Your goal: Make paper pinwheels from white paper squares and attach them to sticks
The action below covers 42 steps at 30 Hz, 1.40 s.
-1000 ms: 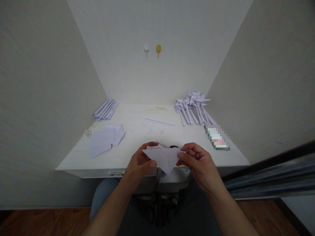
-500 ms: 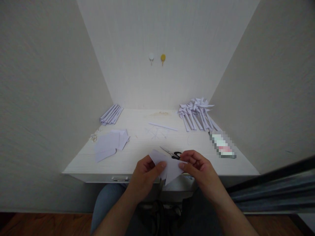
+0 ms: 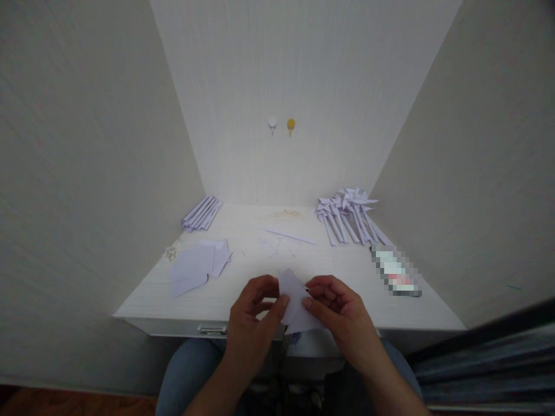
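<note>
From where I stand, the paper [image 3: 295, 300] is up in the air at the front edge of the desk [image 3: 147, 303], between the person's two hands. The left hand [image 3: 255, 306] is loosely curled, thumb laid on the near face at the paper's left side, its fingers bent behind, where I can't see them all. The right hand [image 3: 340, 306] pinches the right side, thumb against curled fingers.

It looks like a small, thin piece, so I'd expect next to no weight and not much stiffness: it should bend at a light push and keep any crease put into it. I doubt it would slip from dry fingertips, but a hard tug could tear it or crumple a corner. The edges seem the place to take it, thumb on one face and fingertips on the other, squeezing gently and leaving the middle alone.

More sheets [image 3: 191, 268] lie to the left, rolls [image 3: 203, 214] behind them, and pinwheels [image 3: 349, 214] at the far right.
</note>
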Motion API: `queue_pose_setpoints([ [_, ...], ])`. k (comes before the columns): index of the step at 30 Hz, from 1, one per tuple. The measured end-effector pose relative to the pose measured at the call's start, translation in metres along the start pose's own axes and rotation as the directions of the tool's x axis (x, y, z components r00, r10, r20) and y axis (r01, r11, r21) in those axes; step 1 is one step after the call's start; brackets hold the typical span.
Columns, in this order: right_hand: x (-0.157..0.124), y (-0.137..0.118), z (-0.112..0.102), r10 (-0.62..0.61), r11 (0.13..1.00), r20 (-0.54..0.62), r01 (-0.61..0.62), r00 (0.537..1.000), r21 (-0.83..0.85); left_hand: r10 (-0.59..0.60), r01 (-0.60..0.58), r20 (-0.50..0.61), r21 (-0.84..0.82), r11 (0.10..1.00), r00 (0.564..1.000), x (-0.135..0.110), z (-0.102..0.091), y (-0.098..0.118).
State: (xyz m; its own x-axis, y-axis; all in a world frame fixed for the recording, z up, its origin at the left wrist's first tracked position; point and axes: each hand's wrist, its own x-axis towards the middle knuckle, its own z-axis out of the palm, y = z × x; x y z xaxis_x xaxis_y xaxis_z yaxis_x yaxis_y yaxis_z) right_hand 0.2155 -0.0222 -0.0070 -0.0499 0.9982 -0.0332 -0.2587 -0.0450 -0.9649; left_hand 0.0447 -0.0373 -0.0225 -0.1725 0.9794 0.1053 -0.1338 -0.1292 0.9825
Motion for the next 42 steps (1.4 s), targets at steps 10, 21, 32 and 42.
queue_pose_setpoints([
  [10, -0.007, 0.002, 0.001, 0.018, 0.997, 0.061, -0.014, 0.998, -0.071, 0.061, -0.058, -0.039, 0.071, 0.996, 0.997, 0.001, -0.003, 0.005],
  [21, -0.011, 0.002, -0.003, 0.056, 0.962, 0.142, -0.016, 0.988, -0.274, 0.251, -0.264, 0.112, 0.118, 0.957, 0.961, 0.006, -0.004, 0.009],
  [32, -0.016, -0.001, -0.003, 0.094, 0.876, 0.219, 0.024, 0.971, -0.482, 0.212, -0.225, 0.076, 0.264, 0.938, 0.974, 0.006, -0.003, 0.002],
  [42, -0.013, 0.008, -0.006, 0.104, 0.840, 0.256, 0.053, 0.961, -0.540, 0.150, -0.205, 0.194, 0.309, 0.929, 0.969, 0.011, -0.008, 0.005],
])
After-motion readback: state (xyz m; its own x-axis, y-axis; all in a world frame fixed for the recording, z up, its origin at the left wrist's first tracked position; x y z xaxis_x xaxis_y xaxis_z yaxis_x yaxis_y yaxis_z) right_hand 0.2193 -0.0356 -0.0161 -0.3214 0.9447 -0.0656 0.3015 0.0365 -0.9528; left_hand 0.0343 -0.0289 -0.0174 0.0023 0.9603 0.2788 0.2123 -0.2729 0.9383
